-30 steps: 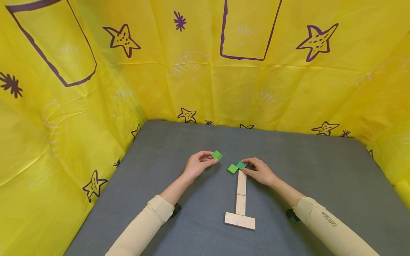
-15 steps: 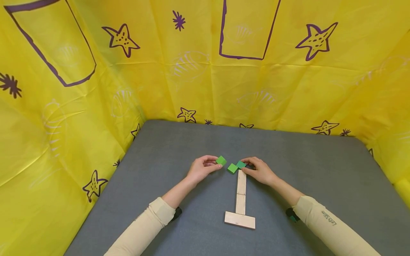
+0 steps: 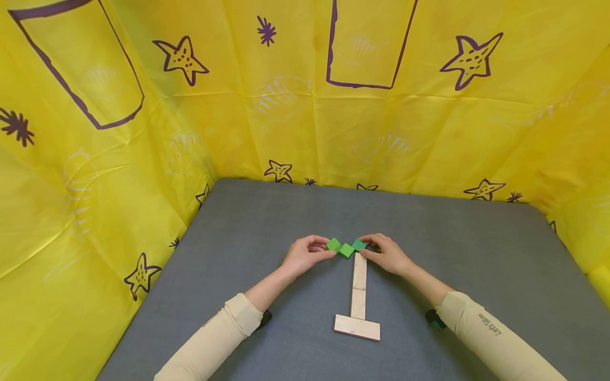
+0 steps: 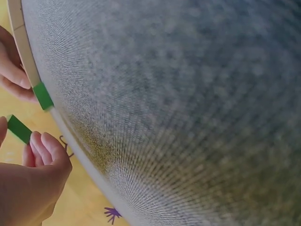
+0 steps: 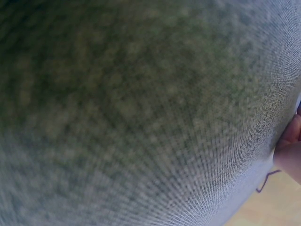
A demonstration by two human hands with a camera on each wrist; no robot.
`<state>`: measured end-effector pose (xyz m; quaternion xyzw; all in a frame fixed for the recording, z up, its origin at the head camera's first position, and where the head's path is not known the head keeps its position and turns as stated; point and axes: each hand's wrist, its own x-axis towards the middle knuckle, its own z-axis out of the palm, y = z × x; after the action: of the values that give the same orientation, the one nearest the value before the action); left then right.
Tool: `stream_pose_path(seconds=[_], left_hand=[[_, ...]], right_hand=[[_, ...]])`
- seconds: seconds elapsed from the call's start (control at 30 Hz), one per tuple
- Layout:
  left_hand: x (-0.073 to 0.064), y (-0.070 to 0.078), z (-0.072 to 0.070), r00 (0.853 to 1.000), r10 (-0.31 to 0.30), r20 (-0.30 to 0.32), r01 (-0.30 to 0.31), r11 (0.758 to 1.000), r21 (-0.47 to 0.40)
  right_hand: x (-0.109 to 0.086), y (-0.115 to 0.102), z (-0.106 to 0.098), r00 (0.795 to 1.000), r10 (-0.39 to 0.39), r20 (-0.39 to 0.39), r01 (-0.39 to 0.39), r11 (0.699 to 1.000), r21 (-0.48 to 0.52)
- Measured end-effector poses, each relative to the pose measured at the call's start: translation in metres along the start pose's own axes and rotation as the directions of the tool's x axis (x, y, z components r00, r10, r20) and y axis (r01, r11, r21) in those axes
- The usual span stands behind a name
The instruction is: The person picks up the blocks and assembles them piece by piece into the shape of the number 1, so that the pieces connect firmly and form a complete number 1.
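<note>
My left hand [image 3: 305,255] pinches a light green wooden block [image 3: 333,245] between thumb and fingertips. In the left wrist view this block [image 4: 19,129] appears tilted, gripped at its ends. Right beside it, a second light green block [image 3: 346,251] lies on the table, corner toward the first. A darker green block [image 3: 358,245] sits at the top of a column of two pale wooden planks [image 3: 359,286]. My right hand [image 3: 388,256] holds that darker block with thumb and fingers, partly hiding it. Only a few right fingertips [image 5: 289,150] show in the right wrist view.
A wider pale plank [image 3: 357,327] lies crosswise at the near end of the column. The grey cloth-covered table [image 3: 238,222] extends around the blocks. Yellow curtains [image 3: 295,132] with purple starfish drawings stand along its back and sides.
My left hand has moved right and slightly nearer, bringing its light green block up beside the middle one. The right hand and the planks have stayed in place.
</note>
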<state>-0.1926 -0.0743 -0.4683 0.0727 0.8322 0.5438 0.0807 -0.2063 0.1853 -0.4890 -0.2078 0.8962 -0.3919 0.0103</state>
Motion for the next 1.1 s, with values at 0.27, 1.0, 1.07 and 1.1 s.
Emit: stream_pose_path(seconds=[0.27, 1.0, 1.07, 1.1], left_hand=[[0.002, 0.0, 0.002, 0.999, 0.044, 0.016, -0.046, 0.991, 0.122], [0.008, 0.001, 0.01, 0.987, 0.147, 0.062, -0.16, 0.915, 0.37], [0.008, 0.002, 0.011, 0.988, 0.138, 0.063, -0.151, 0.911, 0.383], [0.008, 0.003, 0.012, 0.988, 0.138, 0.063, -0.151, 0.909, 0.388]], right_hand=[[0.001, 0.004, 0.002, 1.0, 0.018, 0.016, -0.018, 1.0, 0.005], [0.001, 0.005, 0.001, 1.0, 0.014, 0.015, -0.015, 1.0, 0.015], [0.001, 0.005, 0.001, 1.0, 0.016, 0.015, -0.016, 1.0, 0.014], [0.001, 0.005, 0.001, 1.0, 0.017, 0.016, -0.017, 1.0, 0.012]])
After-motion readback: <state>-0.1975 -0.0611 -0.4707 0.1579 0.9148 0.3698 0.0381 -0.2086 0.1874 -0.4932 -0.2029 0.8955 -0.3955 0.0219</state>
